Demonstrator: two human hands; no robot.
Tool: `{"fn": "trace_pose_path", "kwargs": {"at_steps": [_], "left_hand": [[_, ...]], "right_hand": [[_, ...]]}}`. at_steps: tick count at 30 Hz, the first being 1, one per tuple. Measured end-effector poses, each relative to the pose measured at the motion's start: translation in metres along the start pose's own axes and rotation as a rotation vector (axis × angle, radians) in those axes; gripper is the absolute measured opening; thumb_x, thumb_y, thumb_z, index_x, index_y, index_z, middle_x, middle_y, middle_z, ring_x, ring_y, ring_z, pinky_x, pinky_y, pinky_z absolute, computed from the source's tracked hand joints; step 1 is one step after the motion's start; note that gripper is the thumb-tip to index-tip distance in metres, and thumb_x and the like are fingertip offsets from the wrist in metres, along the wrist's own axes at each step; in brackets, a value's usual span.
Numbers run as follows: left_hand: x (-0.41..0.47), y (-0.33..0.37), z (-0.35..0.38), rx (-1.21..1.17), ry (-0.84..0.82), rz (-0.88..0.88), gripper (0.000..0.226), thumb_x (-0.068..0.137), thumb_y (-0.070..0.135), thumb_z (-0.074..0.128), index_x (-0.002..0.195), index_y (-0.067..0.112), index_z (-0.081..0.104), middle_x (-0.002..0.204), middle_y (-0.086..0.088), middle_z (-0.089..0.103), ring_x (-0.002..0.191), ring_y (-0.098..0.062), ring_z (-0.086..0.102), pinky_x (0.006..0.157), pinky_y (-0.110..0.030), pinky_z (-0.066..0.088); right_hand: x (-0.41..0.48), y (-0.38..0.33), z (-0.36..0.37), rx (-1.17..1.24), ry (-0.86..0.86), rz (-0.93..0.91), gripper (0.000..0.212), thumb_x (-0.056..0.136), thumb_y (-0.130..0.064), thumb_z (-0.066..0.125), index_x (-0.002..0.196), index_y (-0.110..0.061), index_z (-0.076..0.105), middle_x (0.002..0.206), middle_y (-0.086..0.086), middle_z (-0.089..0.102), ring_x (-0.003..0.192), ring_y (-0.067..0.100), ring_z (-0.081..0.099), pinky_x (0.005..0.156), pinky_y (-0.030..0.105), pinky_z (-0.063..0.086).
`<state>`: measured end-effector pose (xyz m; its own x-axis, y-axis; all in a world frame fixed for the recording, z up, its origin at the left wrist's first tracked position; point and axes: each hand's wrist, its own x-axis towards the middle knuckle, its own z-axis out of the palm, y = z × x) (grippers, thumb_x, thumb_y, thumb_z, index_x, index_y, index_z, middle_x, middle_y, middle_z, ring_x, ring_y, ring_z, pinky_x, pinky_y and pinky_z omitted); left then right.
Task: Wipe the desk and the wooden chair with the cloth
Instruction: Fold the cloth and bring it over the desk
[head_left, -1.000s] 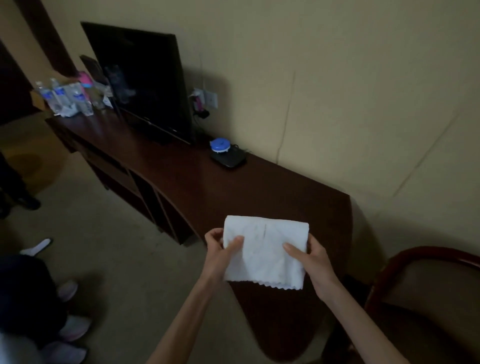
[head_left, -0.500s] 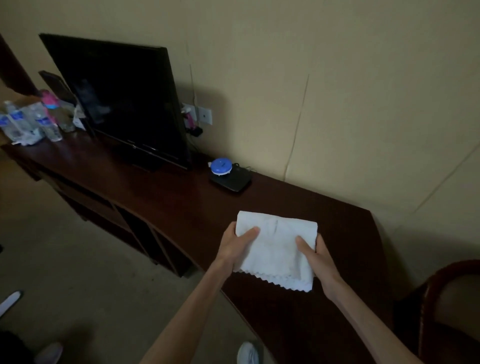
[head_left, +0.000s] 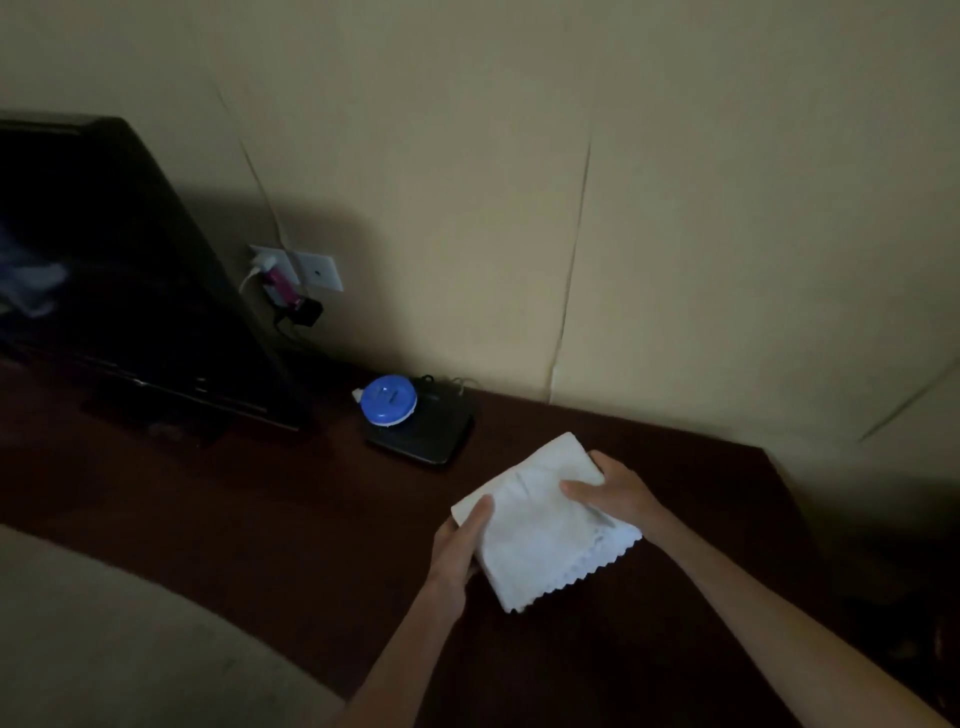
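The likeliest trouble lies just left of the cloth (head_left: 545, 530). A flat black box (head_left: 431, 439) sits against the back edge of the desk (head_left: 260, 499) with a blue round lid (head_left: 388, 401) resting loose on top and thin cables trailing behind it toward the wall socket (head_left: 296, 273). A wide sweep toward the left could clip the box, tip the blue piece off, or drag a cable. The television (head_left: 104, 270) stands further left along the back edge, and a stroke carried that far could catch its base. The cloth is folded into several layers, so releasing one side before it is pressed flat could let it fall open and bunch. The room is dim and the desk dark, so missed patches would be hard to spot.

The left hand (head_left: 460, 551) grips the cloth's near-left edge, thumb laid on top and fingers curled underneath. The right hand (head_left: 615, 491) holds the far-right side, thumb across the upper face and fingers wrapped round the edge. The cloth hangs over the right end of the desk, scalloped hem toward the person; whether it touches the wood cannot be told. The wooden chair cannot be made out.
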<state>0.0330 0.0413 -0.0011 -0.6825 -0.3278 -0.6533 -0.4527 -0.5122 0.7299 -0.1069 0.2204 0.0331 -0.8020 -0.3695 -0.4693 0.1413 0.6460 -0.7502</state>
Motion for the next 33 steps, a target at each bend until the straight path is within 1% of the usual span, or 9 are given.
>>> {"fn": "trace_pose_path", "kwargs": {"at_steps": [6, 10, 12, 14, 17, 21, 25, 29, 33], "left_hand": [[0.083, -0.004, 0.001, -0.194, 0.193, -0.084, 0.044, 0.080, 0.035, 0.079, 0.119, 0.026, 0.062, 0.110, 0.001, 0.066, 0.099, -0.020, 0.063, 0.068, -0.036, 0.056], [0.144, -0.006, -0.005, -0.273, 0.213, -0.158, 0.037, 0.082, 0.028, 0.078, 0.116, 0.024, 0.062, 0.108, -0.001, 0.067, 0.096, -0.020, 0.065, 0.069, -0.035, 0.057], [0.163, -0.009, -0.010, -0.249, 0.238, -0.146, 0.031, 0.084, 0.023, 0.076, 0.112, 0.019, 0.063, 0.110, -0.005, 0.068, 0.099, -0.022, 0.067, 0.083, -0.041, 0.058], [0.174, -0.010, -0.015, -0.120, 0.260, -0.093, 0.030, 0.086, 0.025, 0.075, 0.111, 0.015, 0.063, 0.111, -0.007, 0.068, 0.101, -0.025, 0.068, 0.092, -0.047, 0.056], [0.177, -0.005, -0.016, 0.137, 0.290, 0.004, 0.034, 0.084, 0.037, 0.073, 0.107, 0.013, 0.062, 0.101, -0.003, 0.068, 0.094, -0.025, 0.069, 0.084, -0.048, 0.058], [0.175, 0.000, -0.016, 0.588, 0.380, 0.159, 0.042, 0.083, 0.050, 0.064, 0.112, 0.021, 0.053, 0.112, 0.008, 0.053, 0.100, -0.014, 0.058, 0.078, -0.038, 0.055], [0.176, -0.002, -0.021, 0.951, 0.407, 0.512, 0.045, 0.089, 0.042, 0.060, 0.126, 0.018, 0.050, 0.124, 0.003, 0.049, 0.106, -0.011, 0.050, 0.085, -0.027, 0.050], [0.178, -0.001, -0.022, 1.158, 0.257, 0.809, 0.039, 0.094, 0.031, 0.057, 0.131, 0.022, 0.053, 0.138, 0.001, 0.050, 0.125, -0.016, 0.049, 0.100, -0.033, 0.047], [0.166, 0.012, -0.020, 1.300, 0.089, 0.822, 0.039, 0.098, 0.030, 0.050, 0.137, 0.021, 0.050, 0.145, 0.001, 0.047, 0.134, -0.016, 0.043, 0.110, -0.033, 0.039]], "right_hand": [[0.104, -0.018, 0.022, -0.279, 0.092, 0.073, 0.048, 0.084, -0.040, 0.069, 0.123, -0.018, 0.052, 0.113, 0.007, 0.064, 0.101, 0.026, 0.064, 0.091, 0.044, 0.052], [0.182, -0.027, 0.051, -0.413, 0.131, 0.093, 0.040, 0.089, -0.036, 0.064, 0.120, -0.014, 0.052, 0.113, 0.009, 0.063, 0.099, 0.027, 0.062, 0.085, 0.039, 0.052], [0.210, -0.030, 0.063, -0.493, 0.134, 0.072, 0.037, 0.091, -0.035, 0.061, 0.121, -0.015, 0.053, 0.115, 0.009, 0.063, 0.101, 0.026, 0.061, 0.086, 0.038, 0.050], [0.230, -0.030, 0.075, -0.569, 0.150, 0.044, 0.036, 0.093, -0.035, 0.060, 0.124, -0.016, 0.054, 0.119, 0.008, 0.062, 0.106, 0.025, 0.059, 0.092, 0.040, 0.048], [0.250, -0.029, 0.085, -0.688, 0.194, -0.019, 0.037, 0.093, -0.034, 0.059, 0.126, -0.018, 0.055, 0.124, 0.006, 0.061, 0.115, 0.026, 0.055, 0.100, 0.043, 0.038], [0.261, -0.028, 0.093, -0.756, 0.248, -0.096, 0.035, 0.093, -0.033, 0.059, 0.126, -0.022, 0.056, 0.125, 0.004, 0.060, 0.119, 0.024, 0.051, 0.103, 0.044, 0.028], [0.260, -0.021, 0.101, -0.801, 0.299, -0.108, 0.040, 0.094, -0.034, 0.055, 0.132, -0.022, 0.050, 0.132, 0.004, 0.056, 0.124, 0.024, 0.048, 0.108, 0.044, 0.026], [0.239, -0.023, 0.104, -0.769, 0.336, -0.118, 0.055, 0.094, -0.033, 0.054, 0.144, -0.019, 0.036, 0.149, 0.006, 0.040, 0.139, 0.023, 0.032, 0.115, 0.046, 0.018], [0.199, -0.032, 0.095, -0.707, 0.338, -0.146, 0.057, 0.097, -0.034, 0.051, 0.148, -0.021, 0.029, 0.155, 0.004, 0.030, 0.143, 0.022, 0.025, 0.116, 0.043, 0.017]]}}
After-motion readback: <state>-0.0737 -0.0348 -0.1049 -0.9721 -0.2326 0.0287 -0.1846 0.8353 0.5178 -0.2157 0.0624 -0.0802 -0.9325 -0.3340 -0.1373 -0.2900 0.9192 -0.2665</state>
